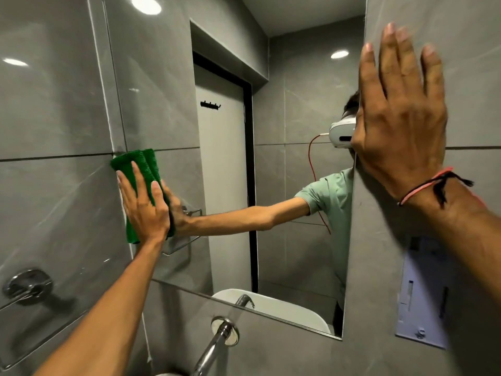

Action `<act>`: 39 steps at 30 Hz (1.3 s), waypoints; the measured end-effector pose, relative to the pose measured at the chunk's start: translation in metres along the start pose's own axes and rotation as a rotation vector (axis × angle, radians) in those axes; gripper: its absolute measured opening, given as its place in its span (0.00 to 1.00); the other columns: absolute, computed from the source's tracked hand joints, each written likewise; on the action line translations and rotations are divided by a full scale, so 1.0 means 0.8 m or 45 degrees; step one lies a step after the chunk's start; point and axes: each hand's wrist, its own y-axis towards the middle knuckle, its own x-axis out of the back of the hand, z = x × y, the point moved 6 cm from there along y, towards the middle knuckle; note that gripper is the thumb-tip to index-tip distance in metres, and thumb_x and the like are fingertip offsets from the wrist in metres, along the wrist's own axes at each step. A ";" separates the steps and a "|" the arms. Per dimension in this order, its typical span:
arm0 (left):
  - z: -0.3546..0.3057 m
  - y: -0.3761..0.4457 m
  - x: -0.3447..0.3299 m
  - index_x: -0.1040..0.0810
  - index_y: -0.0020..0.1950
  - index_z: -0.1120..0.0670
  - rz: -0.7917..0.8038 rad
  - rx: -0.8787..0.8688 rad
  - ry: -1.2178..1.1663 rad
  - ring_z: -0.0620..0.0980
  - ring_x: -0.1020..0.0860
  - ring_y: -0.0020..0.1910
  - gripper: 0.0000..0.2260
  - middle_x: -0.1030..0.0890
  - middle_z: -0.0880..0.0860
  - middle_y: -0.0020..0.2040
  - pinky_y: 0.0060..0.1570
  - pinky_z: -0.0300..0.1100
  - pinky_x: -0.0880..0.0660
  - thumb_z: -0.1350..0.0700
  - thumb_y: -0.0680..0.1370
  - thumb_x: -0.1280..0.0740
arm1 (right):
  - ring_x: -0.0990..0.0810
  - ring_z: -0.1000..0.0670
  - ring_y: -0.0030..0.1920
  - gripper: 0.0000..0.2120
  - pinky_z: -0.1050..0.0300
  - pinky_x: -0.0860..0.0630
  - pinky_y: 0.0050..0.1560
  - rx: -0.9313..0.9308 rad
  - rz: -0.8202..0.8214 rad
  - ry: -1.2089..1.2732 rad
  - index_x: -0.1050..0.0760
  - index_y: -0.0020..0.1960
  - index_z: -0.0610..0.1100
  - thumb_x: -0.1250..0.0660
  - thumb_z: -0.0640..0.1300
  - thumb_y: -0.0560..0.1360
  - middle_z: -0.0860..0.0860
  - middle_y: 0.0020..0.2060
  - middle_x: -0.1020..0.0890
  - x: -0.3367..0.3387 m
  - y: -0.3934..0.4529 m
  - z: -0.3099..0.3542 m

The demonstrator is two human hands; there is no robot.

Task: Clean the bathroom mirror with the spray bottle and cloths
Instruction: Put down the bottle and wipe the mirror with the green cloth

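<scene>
- While pressing flat against the glass, left hand (143, 204) spreading fully open at about 9 o'clock of the view, fingers straight, pinning a green cloth (141, 185) under the palm rather than gripping it.
- Showing as one cloth only: deep green, fuzzy pile, folded into a long pad, top end sticking out past the fingertips toward 12 o'clock, lower end peeking out below the wrist.
- Lying against the left edge of the mirror (230, 158), right where glass meets grey tile wall (54, 104), with a doubled green fold appearing as its reflection.
- Resting at about 2 o'clock, right hand (401, 126) also spreading wide open, holding nothing, palm flat on the wall tile and overlapping the mirror's right edge; fingertips slightly blurred.
- Wearing two thin strings at the right wrist, one red-pink and one black, as a bracelet (431, 185).
- Looking frameless and rectangular, mirror reflecting a pale door, a row of hooks, a ceiling light and a person in a light green shirt with an arm stretching to the cloth.
- Counting one chrome tap (214, 346) at 6 o'clock under the mirror, one chrome wall mount (27, 286) at 8 o'clock, and one pale plate (425, 294) on the wall at 4 o'clock.
</scene>
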 end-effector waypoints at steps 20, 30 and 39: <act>-0.328 -0.261 -0.051 0.47 0.82 0.42 0.191 -0.405 0.015 0.60 0.52 0.84 0.26 0.50 0.62 0.84 0.79 0.68 0.49 0.43 0.84 0.48 | 0.52 0.40 0.84 0.31 0.37 0.52 0.83 0.150 0.132 -0.044 0.52 0.85 0.49 0.52 0.59 0.86 0.39 0.84 0.51 0.021 -0.025 -0.038; -0.343 -0.333 -0.053 0.45 0.83 0.43 0.236 -0.481 -0.012 0.59 0.51 0.84 0.24 0.48 0.62 0.84 0.79 0.67 0.49 0.45 0.86 0.49 | 0.53 0.41 0.85 0.37 0.33 0.55 0.81 0.086 0.140 -0.059 0.56 0.85 0.52 0.51 0.67 0.83 0.40 0.84 0.53 0.023 -0.057 -0.058; -0.237 -0.320 -0.047 0.44 0.83 0.45 0.186 -0.426 -0.004 0.59 0.48 0.84 0.24 0.48 0.61 0.84 0.80 0.63 0.49 0.43 0.86 0.51 | 0.50 0.39 0.84 0.38 0.29 0.53 0.79 0.018 0.132 0.027 0.55 0.85 0.51 0.52 0.69 0.82 0.37 0.83 0.49 0.017 -0.094 -0.009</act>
